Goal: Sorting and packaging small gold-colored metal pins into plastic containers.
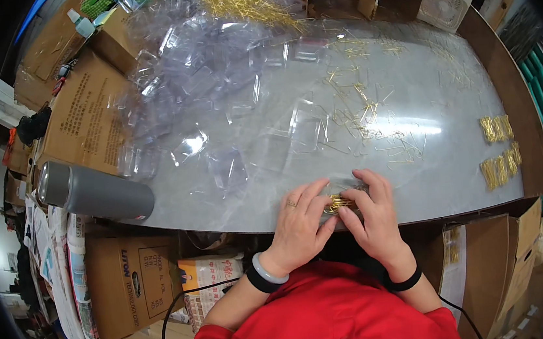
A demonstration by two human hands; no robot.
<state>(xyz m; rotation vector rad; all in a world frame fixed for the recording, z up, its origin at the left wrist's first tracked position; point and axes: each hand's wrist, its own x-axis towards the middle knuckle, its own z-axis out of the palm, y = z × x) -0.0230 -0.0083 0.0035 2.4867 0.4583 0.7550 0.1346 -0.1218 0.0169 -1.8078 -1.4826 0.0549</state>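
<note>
At the table's near edge, my left hand and my right hand meet around a small bunch of gold wire hooks. Fingers of both hands are bent in and pinch the bunch from its two sides. A glint of transparent plastic shows by the fingertips, but its shape is mostly hidden. Just beyond my hands, loose gold wire hooks lie scattered over the grey tabletop. Transparent plastic boxes lie to the left of them.
A heap of transparent plastic boxes covers the far left, with a pile of gold hooks on top. A grey bottle lies at the left edge. Gold bundles sit in rows at right, beside a cardboard wall. A white fan stands far right.
</note>
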